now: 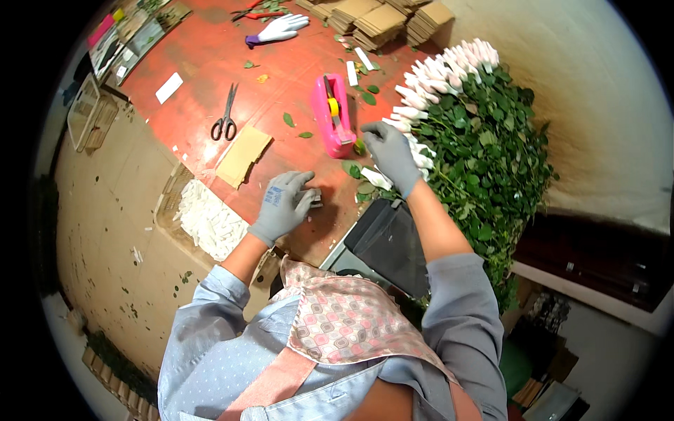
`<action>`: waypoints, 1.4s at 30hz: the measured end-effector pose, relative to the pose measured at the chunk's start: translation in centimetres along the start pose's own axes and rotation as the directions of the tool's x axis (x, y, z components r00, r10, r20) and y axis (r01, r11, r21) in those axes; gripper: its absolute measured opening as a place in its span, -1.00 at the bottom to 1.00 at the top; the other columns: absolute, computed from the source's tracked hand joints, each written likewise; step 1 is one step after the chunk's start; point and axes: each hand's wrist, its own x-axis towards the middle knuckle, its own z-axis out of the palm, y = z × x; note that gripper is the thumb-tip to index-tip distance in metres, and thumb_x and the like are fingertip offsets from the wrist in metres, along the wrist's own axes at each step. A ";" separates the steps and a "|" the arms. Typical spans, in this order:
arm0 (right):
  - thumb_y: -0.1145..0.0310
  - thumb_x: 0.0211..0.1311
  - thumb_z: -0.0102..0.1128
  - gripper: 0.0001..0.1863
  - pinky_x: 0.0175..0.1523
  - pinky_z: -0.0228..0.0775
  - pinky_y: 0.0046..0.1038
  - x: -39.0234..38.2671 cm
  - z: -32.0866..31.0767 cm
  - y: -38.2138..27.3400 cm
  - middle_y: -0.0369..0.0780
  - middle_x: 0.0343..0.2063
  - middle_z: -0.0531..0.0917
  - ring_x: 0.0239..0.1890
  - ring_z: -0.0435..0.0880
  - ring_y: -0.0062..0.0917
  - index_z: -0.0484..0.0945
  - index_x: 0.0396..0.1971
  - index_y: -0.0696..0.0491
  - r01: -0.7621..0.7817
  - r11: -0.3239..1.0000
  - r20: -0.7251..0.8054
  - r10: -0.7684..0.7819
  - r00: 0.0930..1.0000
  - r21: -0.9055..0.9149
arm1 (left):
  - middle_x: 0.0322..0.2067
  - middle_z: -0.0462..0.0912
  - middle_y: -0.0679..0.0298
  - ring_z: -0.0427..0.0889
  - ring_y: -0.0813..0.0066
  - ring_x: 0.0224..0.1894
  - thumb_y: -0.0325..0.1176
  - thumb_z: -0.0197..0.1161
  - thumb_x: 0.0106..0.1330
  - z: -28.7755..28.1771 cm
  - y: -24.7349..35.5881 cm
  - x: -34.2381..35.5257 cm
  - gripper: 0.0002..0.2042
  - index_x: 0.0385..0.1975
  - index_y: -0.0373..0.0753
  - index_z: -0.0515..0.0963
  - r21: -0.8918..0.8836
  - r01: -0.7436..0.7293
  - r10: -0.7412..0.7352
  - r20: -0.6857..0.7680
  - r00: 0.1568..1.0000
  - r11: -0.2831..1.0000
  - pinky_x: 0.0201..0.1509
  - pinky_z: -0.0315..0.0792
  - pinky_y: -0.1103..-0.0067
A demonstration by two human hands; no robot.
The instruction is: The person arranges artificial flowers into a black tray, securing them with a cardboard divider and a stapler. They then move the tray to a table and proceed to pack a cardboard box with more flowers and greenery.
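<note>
My left hand (284,203), in a grey glove, is at the red table's front edge, its fingers curled over a small pale thing too hidden to name. My right hand (390,154), also gloved, hangs open with loosely bent fingers between a pink tape dispenser (334,137) and a large pile of leafy rose stems (484,168) with white-sleeved pale heads (449,63). Black-handled scissors (223,128) and a piece of tan cardboard (242,156) lie beyond my left hand. A basket of white sleeves (207,221) is left of that hand.
The red table (175,49) also bears stacked cardboard (375,21), a spare white glove (281,28) and red-handled cutters (256,14). A dark flat case (382,245) sits at the front edge below my right hand. An empty-looking crate (88,112) stands at the far left.
</note>
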 end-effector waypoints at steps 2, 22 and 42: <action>0.13 0.35 0.20 -0.62 -0.08 0.56 -0.21 4.2 2.8 3.2 0.00 -0.40 0.75 -0.24 0.75 -0.16 0.71 -0.15 0.16 0.018 0.992 -0.025 -0.022 0.999 -0.126 | -0.09 0.69 0.05 0.67 0.09 -0.06 -0.35 0.27 0.36 0.0 0.3 1.1 -0.66 0.10 -0.26 0.59 -0.117 0.110 -0.107 0.032 0.994 0.987 0.08 0.52 0.31; 0.35 0.38 0.13 -0.85 -0.18 0.45 -0.23 -21.8 -0.6 4.1 -0.10 -0.37 0.61 -0.30 0.60 -0.18 0.54 -0.33 0.13 -0.150 0.958 0.029 0.162 0.986 -0.244 | -0.43 0.73 0.21 0.70 0.51 -0.44 0.02 0.26 0.46 7.3 0.4 10.1 -0.52 -0.33 -0.42 0.68 -0.668 0.649 -0.515 0.436 0.738 0.363 -0.31 0.64 0.53; 0.30 0.57 0.00 -0.73 -0.26 0.37 -0.55 -38.8 -13.4 0.2 -0.31 -0.42 0.57 -0.36 0.53 -0.61 0.52 -0.33 0.14 0.122 0.884 -0.345 0.047 0.937 0.451 | -0.38 0.74 0.29 0.62 0.61 -0.42 -0.25 0.18 0.51 10.7 18.7 13.2 -0.72 -0.19 -0.37 0.71 -0.527 0.285 0.184 0.669 0.720 0.801 -0.26 0.53 0.60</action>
